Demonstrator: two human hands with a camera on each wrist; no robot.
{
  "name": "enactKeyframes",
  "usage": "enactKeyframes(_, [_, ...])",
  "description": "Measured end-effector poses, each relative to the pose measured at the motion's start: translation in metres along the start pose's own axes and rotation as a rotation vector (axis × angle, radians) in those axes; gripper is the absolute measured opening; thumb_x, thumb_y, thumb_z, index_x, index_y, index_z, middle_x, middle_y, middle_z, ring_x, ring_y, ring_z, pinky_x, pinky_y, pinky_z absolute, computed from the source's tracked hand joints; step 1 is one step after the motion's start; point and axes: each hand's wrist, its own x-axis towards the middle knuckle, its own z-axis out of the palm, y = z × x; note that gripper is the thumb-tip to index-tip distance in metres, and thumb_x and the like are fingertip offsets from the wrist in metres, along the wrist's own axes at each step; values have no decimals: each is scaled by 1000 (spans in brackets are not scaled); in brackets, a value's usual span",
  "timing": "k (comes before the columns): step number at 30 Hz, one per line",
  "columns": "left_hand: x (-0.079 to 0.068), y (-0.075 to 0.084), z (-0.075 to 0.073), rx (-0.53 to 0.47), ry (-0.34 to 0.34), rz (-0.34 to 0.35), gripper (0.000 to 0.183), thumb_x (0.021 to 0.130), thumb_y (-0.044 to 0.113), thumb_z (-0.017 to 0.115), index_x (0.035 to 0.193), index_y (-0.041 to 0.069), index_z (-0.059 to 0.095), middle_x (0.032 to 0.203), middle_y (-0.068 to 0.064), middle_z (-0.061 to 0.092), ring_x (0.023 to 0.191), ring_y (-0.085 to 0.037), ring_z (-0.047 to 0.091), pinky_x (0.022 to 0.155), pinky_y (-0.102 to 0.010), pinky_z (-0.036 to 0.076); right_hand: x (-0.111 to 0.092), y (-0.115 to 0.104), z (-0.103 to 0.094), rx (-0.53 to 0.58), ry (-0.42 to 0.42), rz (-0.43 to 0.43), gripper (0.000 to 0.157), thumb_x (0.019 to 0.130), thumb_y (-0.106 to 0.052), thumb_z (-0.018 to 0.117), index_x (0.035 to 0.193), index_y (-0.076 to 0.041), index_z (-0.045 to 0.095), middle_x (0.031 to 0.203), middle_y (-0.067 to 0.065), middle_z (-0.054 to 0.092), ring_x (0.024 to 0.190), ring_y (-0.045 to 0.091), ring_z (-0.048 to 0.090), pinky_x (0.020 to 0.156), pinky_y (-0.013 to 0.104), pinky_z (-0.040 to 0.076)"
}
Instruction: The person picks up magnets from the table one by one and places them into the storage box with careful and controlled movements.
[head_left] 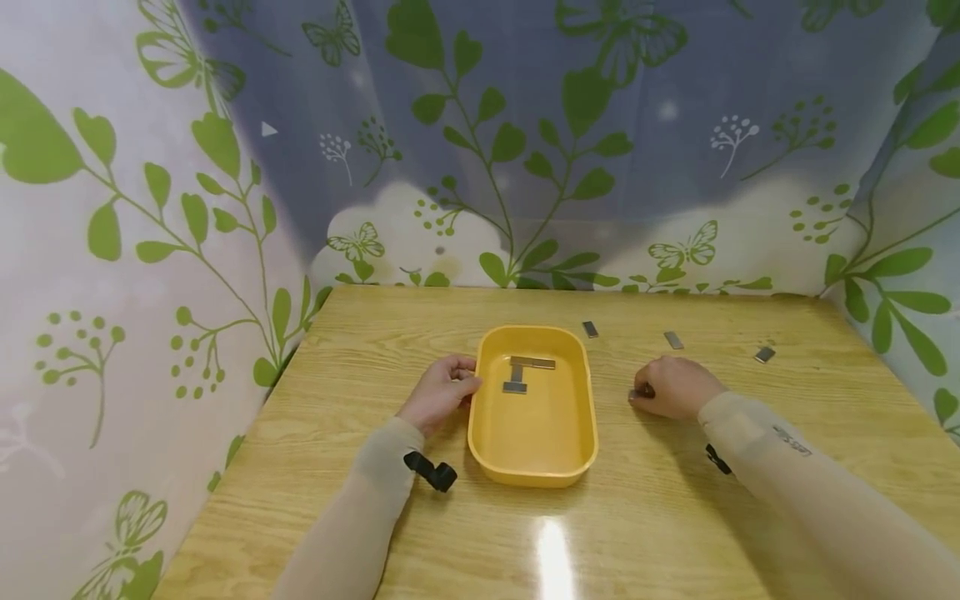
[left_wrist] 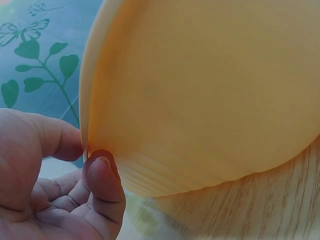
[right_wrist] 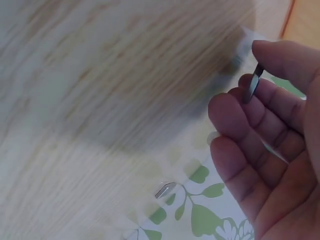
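A yellow plastic tray (head_left: 534, 433) stands on the wooden table. My left hand (head_left: 442, 390) pinches its left rim between thumb and fingers; the left wrist view shows the thumb (left_wrist: 104, 175) on the inner side of the wall. Inside the tray, toward its far end, several flat metal pieces (head_left: 515, 387) lie joined in an angular shape. To the right of the tray, my right hand (head_left: 675, 388) is low over the table. Between its thumb and fingertips it holds a small flat metal piece (right_wrist: 254, 84), seen nearly edge-on in the right wrist view.
Three more small metal rectangles lie apart on the table: a dark one (head_left: 590, 329) just right of the tray's far end, a lighter one (head_left: 673, 340) beyond my right hand, and another (head_left: 764, 355) farther right. A leaf-patterned cloth (head_left: 517, 167) hangs behind the table (head_left: 360, 333).
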Motion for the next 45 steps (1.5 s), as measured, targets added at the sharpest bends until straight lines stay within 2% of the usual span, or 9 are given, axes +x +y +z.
enactKeyframes(6, [1,-2,0,8,-9,-1,34,92,3,59,124,-5,54,93,-10,57,76,-20,57,69,-35,52,-1,-7,-9,38,68,-30,6,87,-24,69,83,-21,70,69,-13,57,58,4,48,57,28,44])
enactKeyframes(13, [0,-1,0,14,-2,-6,33,92,3,59,125,-4,54,93,-11,56,77,-20,58,70,-35,53,8,-31,-33,107,137,-94,4,86,-20,67,84,-21,69,67,-14,57,57,3,49,56,27,45])
enactKeyframes(18, [0,0,1,11,2,-8,33,92,3,59,124,-4,54,94,-11,56,77,-19,58,68,-32,53,21,-56,-49,74,117,-90,7,85,-23,68,79,-25,65,65,-12,53,58,7,47,54,27,41])
enactKeyframes(24, [1,-2,2,8,-2,4,32,92,3,59,123,-4,53,93,-11,56,75,-18,57,67,-32,52,37,-79,-61,36,75,-123,5,87,-23,68,83,-20,67,67,-10,55,58,8,47,58,29,44])
enactKeyframes(31, [0,-4,1,5,3,8,34,92,3,59,125,-5,53,94,-11,56,75,-18,57,67,-32,52,60,-104,-70,34,3,-60,9,87,-23,67,86,-14,70,79,-4,63,64,11,53,66,33,49])
enactKeyframes(34, [0,-4,0,3,3,9,35,92,4,59,125,-5,52,94,-11,56,76,-19,57,68,-32,52,70,-113,-73,51,-26,-22,15,87,-22,66,75,-13,63,69,-4,55,56,11,45,62,31,44])
enactKeyframes(40, [-1,-2,0,2,-1,11,36,93,4,60,127,-5,51,94,-10,55,76,-18,57,70,-35,52,90,-131,-74,96,-72,42,42,87,-21,61,54,-17,36,50,-4,25,46,10,20,50,26,28])
enactKeyframes(42, [0,-1,-1,10,-7,12,38,93,4,59,128,-7,50,94,-10,56,76,-19,57,71,-39,53,98,-135,-71,111,-75,63,45,87,-23,62,52,-17,35,48,-5,24,44,9,19,48,25,27])
enactKeyframes(45, [-1,2,-1,21,-15,5,38,93,3,57,129,-8,49,94,-11,56,76,-20,57,73,-43,53,108,-143,-65,149,-102,122,45,87,-26,63,50,-17,40,43,-5,32,39,8,26,45,23,31])
